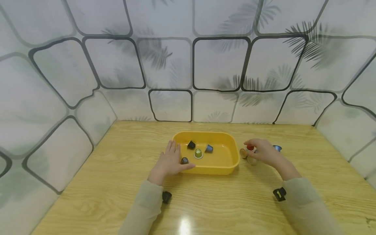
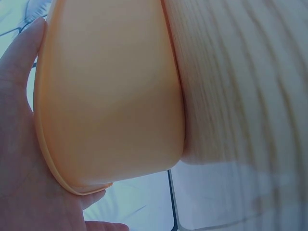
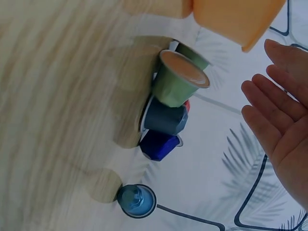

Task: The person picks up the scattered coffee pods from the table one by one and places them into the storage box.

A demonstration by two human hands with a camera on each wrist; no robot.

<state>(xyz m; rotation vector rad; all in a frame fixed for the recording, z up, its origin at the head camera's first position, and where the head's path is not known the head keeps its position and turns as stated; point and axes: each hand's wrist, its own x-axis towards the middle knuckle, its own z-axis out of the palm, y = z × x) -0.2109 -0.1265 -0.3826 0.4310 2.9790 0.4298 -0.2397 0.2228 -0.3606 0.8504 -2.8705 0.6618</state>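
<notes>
The right-wrist view shows what the head view leaves unclear: the right hand [image 3: 284,118] holds nothing, its fingers nearly straight, with a gap between them and the capsules. The left hand [image 1: 168,164] is spread, thumb apart from fingers, against the left end of a yellow-orange, rounded rectangular tray [image 1: 221,157]; the left-wrist view adds the tray's smooth outer wall, while only the head view looks inside.

Nearest the right hand, a cluster sits on the pale wood-grain worktop [image 1: 88,195] just beside the tray's right end: a faceted green capsule with a coppery lid [image 3: 179,79], a dark blue-grey capsule [image 3: 164,117], a deep-blue capsule [image 3: 158,146] and a partly hidden red capsule [image 1: 250,148]. A light-blue capsule [image 3: 138,201] lies apart from them.

Inside the tray, a dark grey capsule [image 1: 184,160] is beside the left thumb; farther in are a black capsule [image 1: 191,145], a light-green capsule [image 1: 198,153] and a medium-blue capsule [image 1: 209,148].
</notes>
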